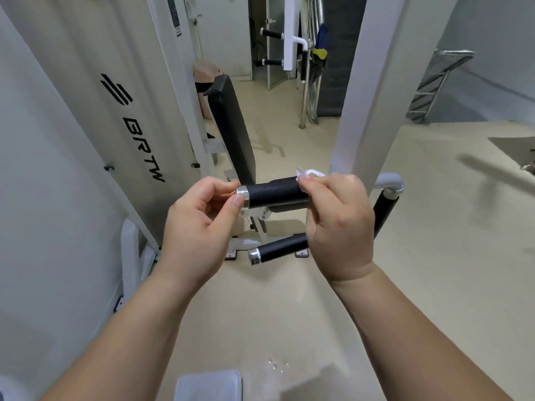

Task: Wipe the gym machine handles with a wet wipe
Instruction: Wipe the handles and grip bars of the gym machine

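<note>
Two hands are meeting at the upper handle (273,193) of the gym machine (86,111): the left hand (199,224) is pinching its chrome end cap (243,195), while the right hand (338,224) is gripping a white wet wipe (311,172), pressing it against the handle's other end.

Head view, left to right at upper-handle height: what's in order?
In order: white BRTW panel → left hand → chrome end cap it pinches → black upper handle grip → right hand holding the wet wipe → grey elbow joint.
</note>
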